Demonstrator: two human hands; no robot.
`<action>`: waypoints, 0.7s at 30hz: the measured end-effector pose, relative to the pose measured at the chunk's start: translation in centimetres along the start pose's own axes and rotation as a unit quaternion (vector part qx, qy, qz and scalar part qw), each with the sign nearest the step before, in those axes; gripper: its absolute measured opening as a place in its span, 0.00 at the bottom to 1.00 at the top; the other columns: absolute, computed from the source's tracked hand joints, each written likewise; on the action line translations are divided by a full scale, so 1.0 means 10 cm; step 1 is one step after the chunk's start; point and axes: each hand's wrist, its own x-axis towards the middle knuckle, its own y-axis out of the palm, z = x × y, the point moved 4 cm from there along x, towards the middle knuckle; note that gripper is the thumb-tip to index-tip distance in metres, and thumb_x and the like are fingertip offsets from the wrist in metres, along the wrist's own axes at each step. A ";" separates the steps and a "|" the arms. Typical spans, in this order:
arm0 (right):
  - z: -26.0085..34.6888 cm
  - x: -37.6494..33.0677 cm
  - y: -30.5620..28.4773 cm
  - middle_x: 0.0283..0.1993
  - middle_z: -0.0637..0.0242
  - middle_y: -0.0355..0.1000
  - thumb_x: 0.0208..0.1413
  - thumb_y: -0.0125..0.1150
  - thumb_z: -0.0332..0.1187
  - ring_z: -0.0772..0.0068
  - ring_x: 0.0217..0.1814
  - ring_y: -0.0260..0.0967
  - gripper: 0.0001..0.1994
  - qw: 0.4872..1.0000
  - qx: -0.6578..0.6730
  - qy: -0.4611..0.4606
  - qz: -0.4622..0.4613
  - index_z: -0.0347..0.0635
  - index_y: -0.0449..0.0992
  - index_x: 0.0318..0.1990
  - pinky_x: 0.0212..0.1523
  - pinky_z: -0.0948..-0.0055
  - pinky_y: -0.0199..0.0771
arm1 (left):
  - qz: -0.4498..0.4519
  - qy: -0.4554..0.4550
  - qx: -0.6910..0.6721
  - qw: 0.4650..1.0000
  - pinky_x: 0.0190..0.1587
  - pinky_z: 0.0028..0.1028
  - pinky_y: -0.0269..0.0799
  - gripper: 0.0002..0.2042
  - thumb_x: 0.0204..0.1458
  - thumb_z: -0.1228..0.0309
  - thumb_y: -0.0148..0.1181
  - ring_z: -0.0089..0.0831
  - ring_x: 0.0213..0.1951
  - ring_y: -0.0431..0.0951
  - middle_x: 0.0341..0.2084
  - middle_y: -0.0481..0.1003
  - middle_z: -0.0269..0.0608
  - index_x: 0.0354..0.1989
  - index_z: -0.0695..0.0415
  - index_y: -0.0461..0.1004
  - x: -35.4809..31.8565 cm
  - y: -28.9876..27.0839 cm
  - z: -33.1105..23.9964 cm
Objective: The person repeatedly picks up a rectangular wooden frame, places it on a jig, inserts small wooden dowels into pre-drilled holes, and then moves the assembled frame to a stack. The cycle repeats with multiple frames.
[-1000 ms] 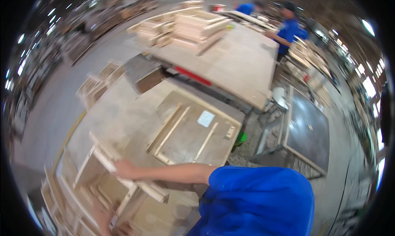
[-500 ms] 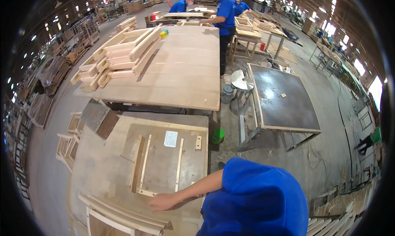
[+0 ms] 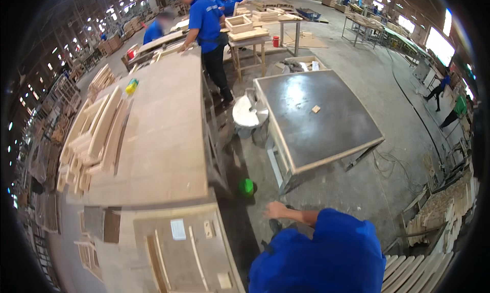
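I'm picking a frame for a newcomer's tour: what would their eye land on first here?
Probably the shiny dark-topped table right of centre, with one small wooden block on it. Next, the bright green container on the floor, just above and left of the person's visible hand. Then the pale wooden frames piled on the big worktable at left.

One green container [image 3: 246, 187], two long pale strips [image 3: 198, 257], one dark-topped table [image 3: 337, 127].
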 end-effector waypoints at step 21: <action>-2.26 0.65 -1.37 0.39 0.48 0.77 0.64 0.55 0.38 0.55 0.27 0.79 0.19 0.663 0.543 0.444 -0.262 0.28 0.69 0.50 0.25 0.58 0.83 | -0.155 0.382 -0.333 0.848 0.63 0.48 0.55 0.30 0.48 0.64 0.64 0.54 0.62 0.61 0.60 0.63 0.56 0.60 0.60 0.65 0.85 -0.63 -4.98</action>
